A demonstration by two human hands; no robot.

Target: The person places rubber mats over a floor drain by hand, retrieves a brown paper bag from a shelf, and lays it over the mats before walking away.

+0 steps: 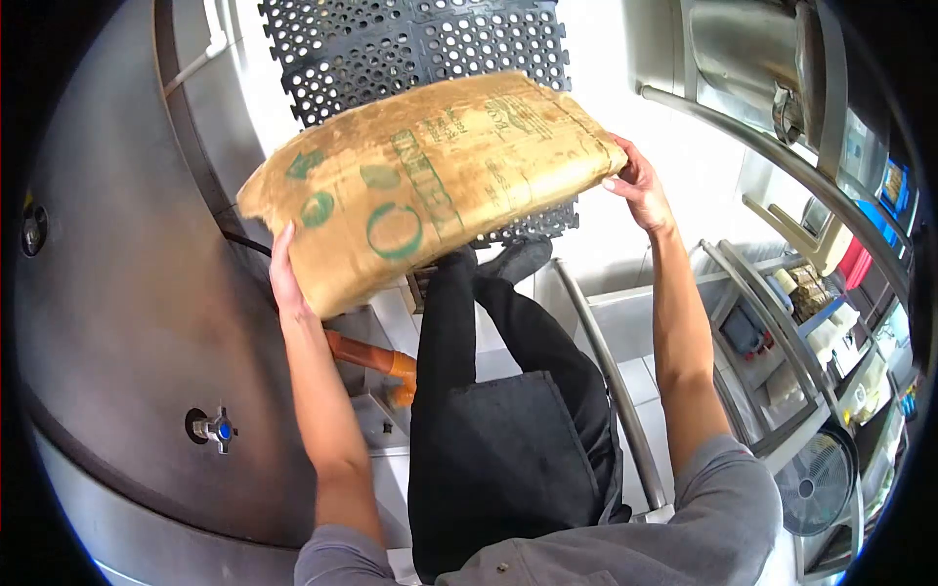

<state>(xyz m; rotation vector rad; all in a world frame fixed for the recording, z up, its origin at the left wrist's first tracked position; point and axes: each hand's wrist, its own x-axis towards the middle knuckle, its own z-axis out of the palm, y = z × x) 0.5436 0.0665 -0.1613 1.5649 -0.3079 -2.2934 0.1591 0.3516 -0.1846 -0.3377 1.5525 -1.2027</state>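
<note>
Sack: a full burlap sack is being held chest-high over a black perforated mat.
Left hand: cupping its lower end.
Right hand: gripping the far corner.
Handling: likely heavy, soft, sagging; supporting both ends.

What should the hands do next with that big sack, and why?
Probably tilt the sack toward the steel tank on the left. Both the left hand and right hand hold it up at its ends, clear of the floor mat.
</note>
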